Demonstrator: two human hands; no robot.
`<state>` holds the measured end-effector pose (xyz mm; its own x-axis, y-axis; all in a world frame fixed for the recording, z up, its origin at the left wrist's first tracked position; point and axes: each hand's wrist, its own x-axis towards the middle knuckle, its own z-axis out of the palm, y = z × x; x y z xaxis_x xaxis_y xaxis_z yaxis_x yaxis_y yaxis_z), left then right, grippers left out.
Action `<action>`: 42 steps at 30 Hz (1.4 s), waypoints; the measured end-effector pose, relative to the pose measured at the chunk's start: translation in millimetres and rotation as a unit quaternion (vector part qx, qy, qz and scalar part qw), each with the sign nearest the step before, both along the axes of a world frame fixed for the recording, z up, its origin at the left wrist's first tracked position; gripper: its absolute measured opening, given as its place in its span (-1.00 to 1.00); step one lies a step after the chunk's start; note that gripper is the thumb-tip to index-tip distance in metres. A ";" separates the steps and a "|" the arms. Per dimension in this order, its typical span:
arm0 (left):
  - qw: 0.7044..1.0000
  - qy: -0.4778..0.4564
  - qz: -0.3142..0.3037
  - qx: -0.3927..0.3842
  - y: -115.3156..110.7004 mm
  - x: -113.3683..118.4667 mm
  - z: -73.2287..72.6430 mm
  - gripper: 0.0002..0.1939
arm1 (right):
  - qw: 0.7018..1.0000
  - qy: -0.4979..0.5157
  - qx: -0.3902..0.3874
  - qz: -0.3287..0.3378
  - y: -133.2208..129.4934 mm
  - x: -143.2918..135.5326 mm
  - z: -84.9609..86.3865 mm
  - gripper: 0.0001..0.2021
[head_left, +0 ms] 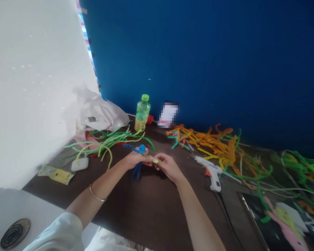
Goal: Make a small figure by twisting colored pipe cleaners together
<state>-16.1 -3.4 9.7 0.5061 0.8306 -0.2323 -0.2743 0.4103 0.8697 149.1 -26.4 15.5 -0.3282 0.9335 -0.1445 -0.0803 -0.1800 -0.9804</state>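
Note:
Over the middle of the dark table, my left hand (138, 158) is closed on a blue pipe-cleaner figure (142, 149). Its round coiled top pokes up above my fingers, one blue strand sticks out to the left, and more blue strands hang below the hand. Close by on the right, my right hand (167, 166) pinches a small yellow piece (155, 161) between thumb and fingers. The fingertips of both hands nearly meet there. Whether the yellow piece is joined to the blue figure, I cannot tell.
Green pipe cleaners (112, 139) lie left, near a white case (80, 164) and yellow packet (56, 175). Behind stand a bottle (142, 113) and a blurred-out screen (168, 115). Orange pipe cleaners (211, 141) and a corded glue gun (211, 170) lie right.

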 end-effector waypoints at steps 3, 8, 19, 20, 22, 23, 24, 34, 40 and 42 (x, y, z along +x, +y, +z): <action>0.999 0.025 -0.032 0.016 -1.3 -0.8 2.4 -0.53 | 0.999 0.006 -0.034 0.035 -1.0 3.3 0.8 -0.75; 0.995 0.065 -0.033 0.063 1.3 -0.3 -1.9 -0.58 | 0.997 0.010 -0.072 0.013 -1.4 2.9 4.2 -0.79; 0.955 0.168 0.139 0.202 4.3 3.5 -4.6 -0.74 | 0.982 0.071 -0.103 -0.141 -1.5 -9.8 2.3 -0.76; 0.958 0.155 0.138 0.199 4.2 3.4 -4.1 -0.75 | 0.981 0.069 -0.096 -0.153 -1.4 -10.6 1.3 -0.75; 0.967 0.115 0.128 0.189 4.3 3.3 -4.3 -0.75 | 0.980 0.064 -0.083 -0.169 -0.8 -11.2 -1.1 -0.74; 0.971 0.096 0.122 0.185 4.4 3.3 -4.9 -0.75 | 0.980 0.061 -0.075 -0.173 -0.4 -11.1 -2.5 -0.74; 0.973 0.080 0.119 0.182 4.3 3.4 -5.6 -0.74 | 0.981 0.056 -0.064 -0.176 0.0 -10.9 -3.9 -0.73; 0.987 0.021 0.137 0.080 1.2 7.9 -5.0 -0.70 | 0.973 -0.058 0.124 -0.185 -0.7 -14.7 -5.2 -0.80; 0.991 -0.042 0.105 -0.071 1.9 8.3 -2.8 -0.69 | 0.944 -0.127 0.254 -0.169 -5.1 -14.1 -0.4 -0.86; 0.989 -0.059 0.102 -0.093 0.1 9.3 -2.1 -0.70 | 0.939 -0.140 0.265 -0.169 -6.2 -13.4 0.2 -0.85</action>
